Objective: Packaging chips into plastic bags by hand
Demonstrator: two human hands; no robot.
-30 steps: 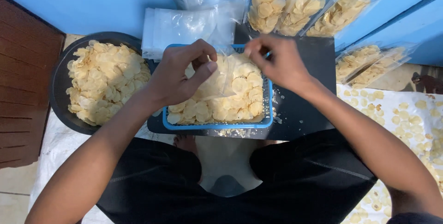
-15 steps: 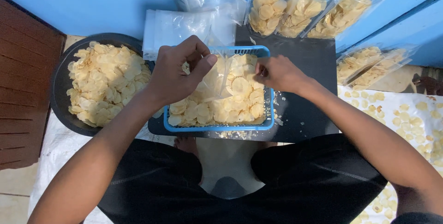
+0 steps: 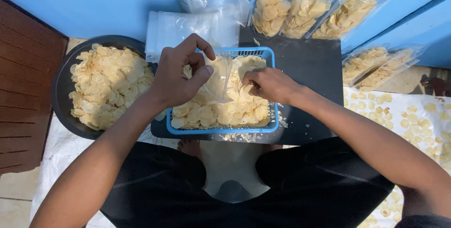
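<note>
A blue plastic basket (image 3: 221,130) full of pale yellow chips (image 3: 206,113) sits on a black board (image 3: 307,68) in front of me. My left hand (image 3: 176,73) holds a clear plastic bag (image 3: 218,80) open above the basket, pinching its rim between thumb and fingers. My right hand (image 3: 268,83) rests down among the chips at the basket's right side, fingers curled around some of them, right beside the bag's mouth.
A dark round bowl (image 3: 63,101) heaped with chips stands at the left. A stack of empty clear bags (image 3: 192,28) lies behind the basket. Filled chip bags (image 3: 305,14) lean against the blue wall, more at the right (image 3: 376,66). Loose chips (image 3: 413,120) lie spread on a white sheet.
My right hand has dropped from above the basket's far right corner down into the chips. My left hand keeps the bag open, shifted slightly.
</note>
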